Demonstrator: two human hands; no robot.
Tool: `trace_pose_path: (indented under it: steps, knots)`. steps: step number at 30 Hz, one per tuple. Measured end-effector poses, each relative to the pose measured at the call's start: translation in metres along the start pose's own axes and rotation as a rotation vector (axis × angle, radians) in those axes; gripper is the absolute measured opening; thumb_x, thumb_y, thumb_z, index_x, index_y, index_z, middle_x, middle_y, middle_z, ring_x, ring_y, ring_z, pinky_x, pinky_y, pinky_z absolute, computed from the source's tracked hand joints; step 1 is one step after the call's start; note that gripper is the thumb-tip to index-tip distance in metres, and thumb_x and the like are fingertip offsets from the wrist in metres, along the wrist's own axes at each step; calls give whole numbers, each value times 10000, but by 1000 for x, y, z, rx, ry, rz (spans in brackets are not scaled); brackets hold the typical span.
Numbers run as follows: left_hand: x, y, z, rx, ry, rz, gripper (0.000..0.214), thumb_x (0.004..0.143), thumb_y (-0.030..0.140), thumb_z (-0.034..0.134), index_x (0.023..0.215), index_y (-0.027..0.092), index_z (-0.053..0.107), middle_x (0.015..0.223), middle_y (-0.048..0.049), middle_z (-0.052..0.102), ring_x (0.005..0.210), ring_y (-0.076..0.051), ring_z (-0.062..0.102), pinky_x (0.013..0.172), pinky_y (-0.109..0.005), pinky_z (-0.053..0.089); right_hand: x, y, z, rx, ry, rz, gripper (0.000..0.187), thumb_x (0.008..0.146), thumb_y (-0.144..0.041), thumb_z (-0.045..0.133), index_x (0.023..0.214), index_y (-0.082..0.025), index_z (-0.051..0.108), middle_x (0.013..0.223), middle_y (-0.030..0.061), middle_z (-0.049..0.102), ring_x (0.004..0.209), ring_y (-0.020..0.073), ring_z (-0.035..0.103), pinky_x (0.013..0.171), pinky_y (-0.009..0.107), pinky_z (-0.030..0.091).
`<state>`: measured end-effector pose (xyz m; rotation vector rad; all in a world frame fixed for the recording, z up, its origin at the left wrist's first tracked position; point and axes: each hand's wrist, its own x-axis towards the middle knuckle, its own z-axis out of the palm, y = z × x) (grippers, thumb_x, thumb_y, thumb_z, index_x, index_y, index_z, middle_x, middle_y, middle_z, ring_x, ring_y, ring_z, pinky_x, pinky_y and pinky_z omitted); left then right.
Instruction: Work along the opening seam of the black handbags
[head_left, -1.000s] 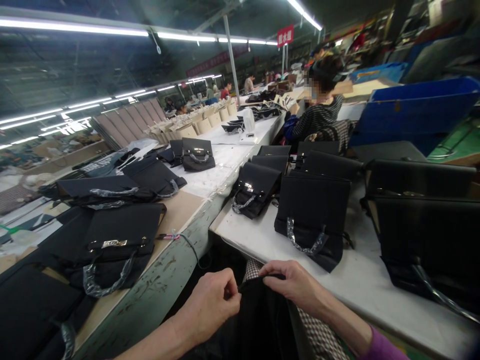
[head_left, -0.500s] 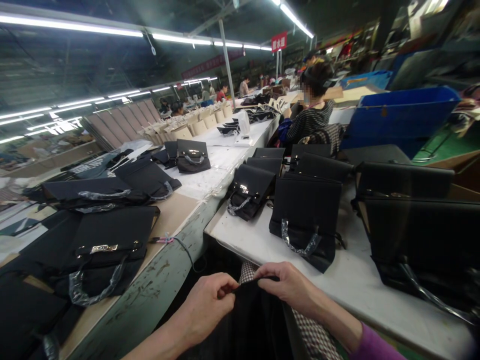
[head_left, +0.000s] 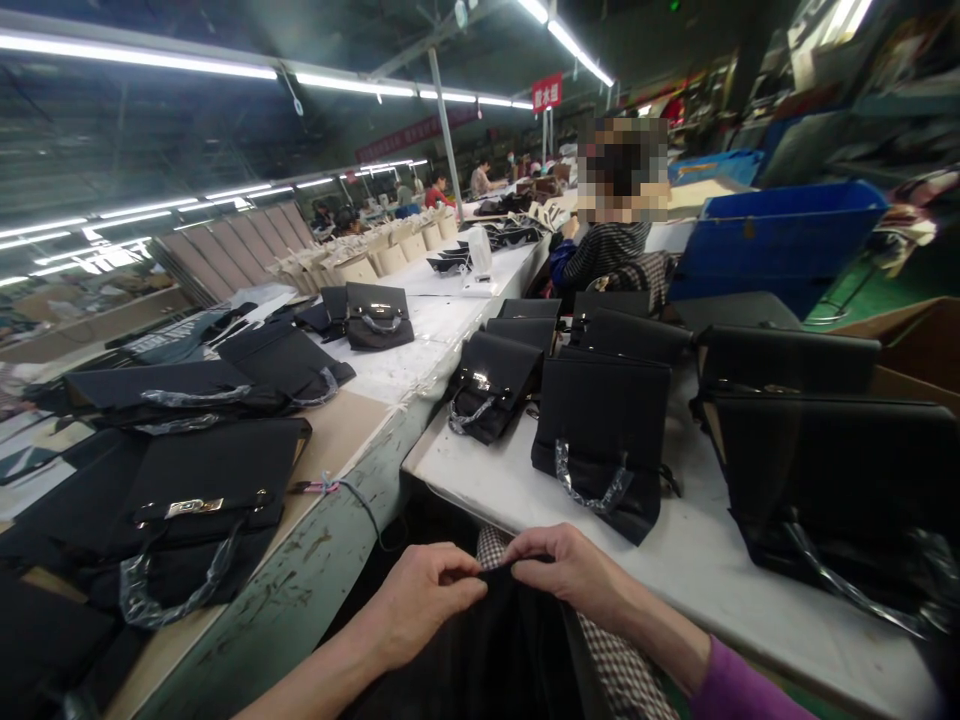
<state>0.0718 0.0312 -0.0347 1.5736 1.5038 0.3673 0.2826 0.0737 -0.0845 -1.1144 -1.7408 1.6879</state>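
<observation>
A black piece (head_left: 495,650), which looks like a handbag body, lies over my lap on a checked cloth (head_left: 619,655). Its upper edge is pinched by my left hand (head_left: 427,600), thumb against fingers. Close beside it, my right hand (head_left: 559,565) grips the same edge between thumb and fingertips. The lower part of the piece runs out of view. Ahead on the white table stands a black handbag (head_left: 600,440) with plastic-wrapped handles. On the left bench lies another handbag (head_left: 202,520) with a metal clasp.
More black handbags (head_left: 832,480) stand on the right table (head_left: 697,600). A pink-handled tool (head_left: 311,487) with a cord lies at the left bench's edge. A person in a striped top (head_left: 615,250) sits ahead, near a blue bin (head_left: 780,240). Cream-coloured bags (head_left: 390,255) line the far bench.
The view has shifted slightly. My left hand's thumb and fingers have moved a little closer to my right hand along the edge. Both hands keep hold of the black piece.
</observation>
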Motion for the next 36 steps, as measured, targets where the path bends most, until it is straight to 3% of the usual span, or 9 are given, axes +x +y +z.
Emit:
trace_pose_path:
  steps: [10,21,25,30,33,36]
  knots:
    - [-1,9,3,-35,-118,-27,310,836,384,560,895,159,764,789,2,699,749,-179,577,699,-249,423,4,4,-14,250,-131,59,179,700,-196,676,840,-156,781,753,9,742,639,122,622,639,216,473]
    - [8,11,9,27,-112,-4,306,821,376,550,813,150,756,661,20,620,636,-144,498,615,-235,374,5,14,-19,305,-137,108,196,667,-197,701,838,-159,789,737,6,740,625,116,616,618,211,470]
    - [13,5,12,-78,-114,-47,265,788,346,585,718,137,731,587,37,542,577,-120,431,565,-237,324,7,20,-19,309,-144,106,201,667,-197,704,845,-155,789,729,8,742,608,110,612,616,207,469]
    - [15,-3,3,-243,-151,-153,308,737,370,663,887,122,767,662,6,627,608,-129,487,595,-241,368,10,16,-15,312,-152,112,186,691,-220,700,841,-145,778,715,18,743,592,118,623,599,215,474]
    - [8,0,-8,-127,-195,-165,307,735,368,661,888,128,778,663,6,633,593,-126,484,569,-240,351,10,14,-14,306,-158,110,182,700,-235,705,841,-144,776,726,23,745,609,129,633,610,226,481]
    - [-4,7,-18,108,-167,-160,260,735,340,643,717,112,767,571,22,560,553,-116,440,519,-241,296,7,15,-15,289,-165,101,179,715,-226,694,853,-147,777,768,29,753,656,137,646,654,235,489]
